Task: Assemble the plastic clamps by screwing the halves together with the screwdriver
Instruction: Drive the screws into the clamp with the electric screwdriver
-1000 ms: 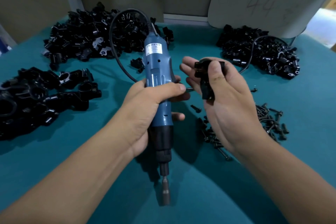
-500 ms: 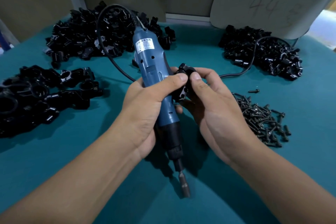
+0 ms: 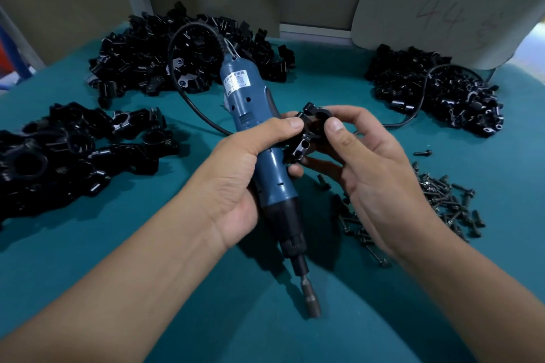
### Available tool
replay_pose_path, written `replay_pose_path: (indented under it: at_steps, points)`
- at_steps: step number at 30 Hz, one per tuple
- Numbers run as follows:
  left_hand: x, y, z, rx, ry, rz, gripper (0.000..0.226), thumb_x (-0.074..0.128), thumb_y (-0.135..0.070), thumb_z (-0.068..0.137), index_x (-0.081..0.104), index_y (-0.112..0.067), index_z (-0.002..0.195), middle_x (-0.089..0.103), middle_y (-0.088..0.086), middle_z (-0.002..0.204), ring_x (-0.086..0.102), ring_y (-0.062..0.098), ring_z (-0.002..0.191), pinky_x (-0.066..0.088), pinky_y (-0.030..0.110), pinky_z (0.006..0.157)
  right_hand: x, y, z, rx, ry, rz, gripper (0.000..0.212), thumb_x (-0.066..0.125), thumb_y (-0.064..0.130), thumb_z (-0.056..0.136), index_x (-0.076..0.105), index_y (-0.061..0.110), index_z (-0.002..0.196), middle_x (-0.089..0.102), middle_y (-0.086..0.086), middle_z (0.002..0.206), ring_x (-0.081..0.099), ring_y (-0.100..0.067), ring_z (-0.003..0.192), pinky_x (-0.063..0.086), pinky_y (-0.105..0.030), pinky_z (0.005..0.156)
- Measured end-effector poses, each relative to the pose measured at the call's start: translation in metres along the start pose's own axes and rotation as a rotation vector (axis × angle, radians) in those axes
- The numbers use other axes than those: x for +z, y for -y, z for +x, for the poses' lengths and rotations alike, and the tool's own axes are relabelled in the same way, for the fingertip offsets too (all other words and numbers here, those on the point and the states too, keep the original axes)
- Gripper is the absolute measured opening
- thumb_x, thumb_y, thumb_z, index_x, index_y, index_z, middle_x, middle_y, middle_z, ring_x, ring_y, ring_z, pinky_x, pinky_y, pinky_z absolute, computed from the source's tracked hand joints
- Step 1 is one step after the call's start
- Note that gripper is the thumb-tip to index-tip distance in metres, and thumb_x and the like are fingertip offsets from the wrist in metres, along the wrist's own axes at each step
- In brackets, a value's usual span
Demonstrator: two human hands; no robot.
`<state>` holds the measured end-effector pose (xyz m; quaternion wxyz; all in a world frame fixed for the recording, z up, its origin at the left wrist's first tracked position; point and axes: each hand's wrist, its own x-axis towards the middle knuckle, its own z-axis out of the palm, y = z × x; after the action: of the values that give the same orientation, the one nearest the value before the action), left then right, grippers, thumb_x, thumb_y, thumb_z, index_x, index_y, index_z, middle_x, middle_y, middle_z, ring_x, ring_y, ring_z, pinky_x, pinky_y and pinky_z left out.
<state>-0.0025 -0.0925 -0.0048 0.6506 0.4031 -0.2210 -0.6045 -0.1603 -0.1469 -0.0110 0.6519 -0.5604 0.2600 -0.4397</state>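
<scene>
We see the left hand (image 3: 236, 186) wrapped around the blue screwdriver (image 3: 259, 156), its long axis running away from us, bit end pointing down toward us and cord end up and away. The left thumb also presses on the black clamp (image 3: 306, 135), which sits just right of the screwdriver body. The right hand (image 3: 374, 174) pinches the clamp between thumb and fingers. Screws (image 3: 442, 200) lie on the counter (image 3: 147, 244) beyond the right hand.
</scene>
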Motion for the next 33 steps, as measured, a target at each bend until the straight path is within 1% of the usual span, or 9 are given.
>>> replay_pose_path:
  at_steps: [6, 11, 14, 17, 19, 21, 25, 29, 33]
  points:
    - [0.0, 0.0, 0.0, 0.024, -0.025, -0.029, 0.009, 0.084, -0.017, 0.068, 0.084, -0.024, 0.074, 0.077, -0.001, 0.085, 0.07, 0.014, 0.067, 0.056, 0.023, 0.056, -0.034, 0.003, 0.015, -0.184, -0.133, -0.497, 0.032, 0.038, 0.035, 0.116, 0.065, 0.019, 0.125, 0.078, 0.004, 0.118, 0.074, -0.017, 0.112, 0.061, -0.043, 0.097]
    - [-0.003, -0.002, 0.002, 0.027, -0.031, -0.029, 0.013, 0.086, -0.021, 0.064, 0.084, -0.025, 0.076, 0.078, -0.002, 0.089, 0.073, 0.014, 0.072, 0.06, 0.025, 0.067, -0.057, 0.002, 0.024, -0.172, -0.257, -0.867, 0.021, 0.053, 0.018, 0.111, 0.068, 0.032, 0.11, 0.074, 0.016, 0.103, 0.068, -0.001, 0.1, 0.056, -0.032, 0.09]
    - [-0.004, -0.002, 0.003, 0.032, -0.017, -0.062, 0.013, 0.086, -0.02, 0.066, 0.083, -0.023, 0.078, 0.077, 0.0, 0.091, 0.073, 0.017, 0.076, 0.06, 0.026, 0.07, -0.052, 0.009, 0.02, -0.186, -0.108, -1.133, 0.014, 0.064, 0.024, 0.103, 0.073, 0.035, 0.104, 0.069, 0.02, 0.097, 0.06, 0.008, 0.086, 0.043, -0.01, 0.073]
    - [-0.004, -0.004, 0.002, 0.028, -0.014, -0.088, 0.012, 0.086, -0.02, 0.067, 0.083, -0.023, 0.078, 0.077, 0.002, 0.092, 0.072, 0.018, 0.077, 0.06, 0.027, 0.069, -0.043, 0.012, 0.015, -0.105, 0.162, -1.479, 0.018, 0.071, 0.051, 0.094, 0.071, 0.037, 0.105, 0.065, 0.019, 0.099, 0.055, 0.0, 0.094, 0.049, -0.024, 0.082]
    - [-0.003, -0.006, 0.003, 0.028, -0.018, -0.1, 0.009, 0.085, -0.018, 0.067, 0.084, -0.021, 0.076, 0.076, 0.003, 0.09, 0.072, 0.019, 0.076, 0.061, 0.027, 0.066, -0.037, 0.013, 0.016, -0.04, 0.183, -1.584, 0.02, 0.075, 0.049, 0.094, 0.07, 0.035, 0.107, 0.063, 0.014, 0.103, 0.056, -0.011, 0.101, 0.051, -0.032, 0.086]
    - [-0.003, -0.007, 0.003, 0.032, -0.028, -0.127, 0.006, 0.084, -0.015, 0.068, 0.083, -0.019, 0.072, 0.075, 0.005, 0.089, 0.071, 0.019, 0.074, 0.061, 0.028, 0.065, -0.034, 0.015, 0.017, -0.031, 0.159, -1.556, 0.007, 0.076, 0.032, 0.098, 0.072, 0.033, 0.104, 0.062, 0.012, 0.103, 0.057, -0.013, 0.101, 0.05, -0.03, 0.085]
    - [-0.003, -0.006, 0.005, 0.002, -0.026, -0.201, 0.008, 0.085, -0.009, 0.069, 0.08, -0.015, 0.068, 0.073, 0.01, 0.091, 0.067, 0.022, 0.08, 0.06, 0.029, 0.062, -0.042, 0.012, 0.018, -0.059, 0.127, -1.493, 0.028, 0.063, 0.001, 0.098, 0.072, 0.028, 0.102, 0.063, 0.01, 0.105, 0.059, -0.014, 0.102, 0.049, -0.029, 0.087]
    - [-0.004, -0.004, 0.007, -0.05, -0.002, -0.23, 0.008, 0.084, -0.005, 0.071, 0.078, -0.011, 0.07, 0.069, 0.012, 0.087, 0.064, 0.022, 0.072, 0.058, 0.029, 0.058, -0.044, 0.019, 0.016, -0.255, -0.085, -0.983, 0.016, 0.063, 0.012, 0.104, 0.069, 0.027, 0.103, 0.071, 0.009, 0.091, 0.069, -0.01, 0.088, 0.056, -0.022, 0.078]
    - [-0.002, -0.001, 0.005, -0.095, 0.013, -0.153, 0.009, 0.086, -0.007, 0.068, 0.079, -0.014, 0.067, 0.069, 0.013, 0.086, 0.063, 0.023, 0.074, 0.059, 0.029, 0.058, -0.035, 0.03, 0.013, -0.424, -0.042, -0.532, 0.009, 0.063, 0.008, 0.105, 0.07, 0.013, 0.108, 0.073, -0.008, 0.093, 0.069, -0.021, 0.081, 0.06, -0.034, 0.077]
